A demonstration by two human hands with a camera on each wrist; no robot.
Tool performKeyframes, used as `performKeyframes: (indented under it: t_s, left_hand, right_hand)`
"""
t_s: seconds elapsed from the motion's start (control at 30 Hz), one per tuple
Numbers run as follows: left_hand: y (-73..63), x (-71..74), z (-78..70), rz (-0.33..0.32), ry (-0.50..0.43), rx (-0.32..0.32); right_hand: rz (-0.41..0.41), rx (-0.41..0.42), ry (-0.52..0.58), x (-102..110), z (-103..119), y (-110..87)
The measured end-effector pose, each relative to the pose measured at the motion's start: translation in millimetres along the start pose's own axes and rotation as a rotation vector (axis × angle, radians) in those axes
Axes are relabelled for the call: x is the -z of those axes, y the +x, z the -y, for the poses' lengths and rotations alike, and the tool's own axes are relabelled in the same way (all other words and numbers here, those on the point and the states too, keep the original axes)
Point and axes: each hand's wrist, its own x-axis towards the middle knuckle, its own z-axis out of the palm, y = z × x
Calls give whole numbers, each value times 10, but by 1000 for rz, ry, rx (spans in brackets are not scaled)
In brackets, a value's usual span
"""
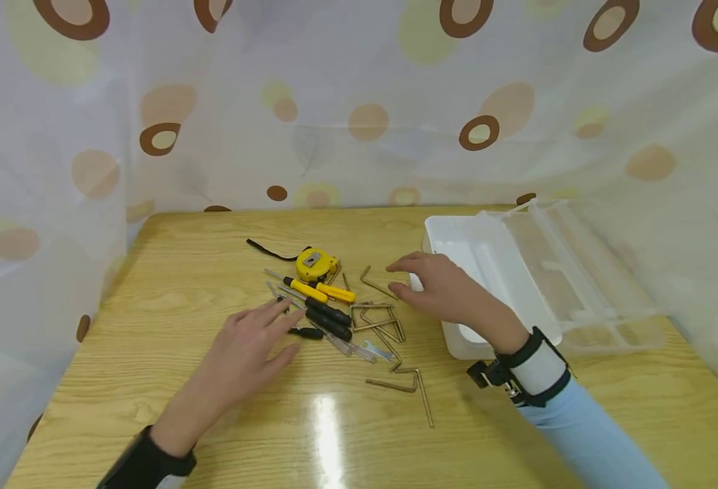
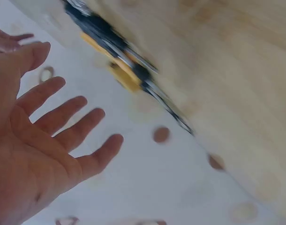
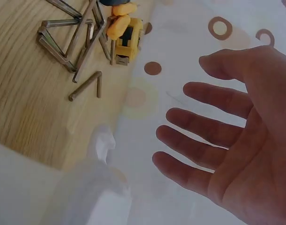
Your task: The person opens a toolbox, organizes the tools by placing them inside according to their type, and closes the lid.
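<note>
My left hand [image 1: 253, 346] hovers with spread fingers over the left side of a pile of tools, holding nothing. Beneath and beside its fingertips lie screwdrivers with black handles [image 1: 328, 312] and yellow handles [image 1: 334, 292]. Several bronze hex keys [image 1: 389, 319] are scattered to the right of them, along with a small silver wrench [image 1: 378, 350]. At the back of the pile sits a yellow tape measure [image 1: 316, 263] with a black strap. My right hand [image 1: 435, 285], fingers extended and nothing in them, is between the hex keys and a white plastic box [image 1: 456, 339], overlapping the box's left rim.
The box's clear compartment lid [image 1: 603, 272] lies opened out to the right. A patterned curtain [image 1: 334, 102] hangs behind the wooden table [image 1: 169, 285] and along both sides. Two hex keys [image 1: 422, 401] lie nearest the front.
</note>
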Motion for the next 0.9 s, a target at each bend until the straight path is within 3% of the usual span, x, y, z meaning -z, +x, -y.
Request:
performKeyframes:
  t_s: [0.1,0.2,0.4,0.63,0.9]
  left_hand:
    - [-318,102,208,5,51,94]
    - [-559,161,314,5,70,159]
    - [-842,221,389,2,69,210]
    - [-906,235,389,12,58,212]
    - [-961,215,396,-10,54,215]
  right_hand:
    - [121,-6,17,-58,17,131]
    - [238,-18,22,-83,54,294]
    - [442,-71,-35,-169,199,700]
    - [418,-29,-99,-416,485,1146]
    - [380,-53,-126,-739,570,1339]
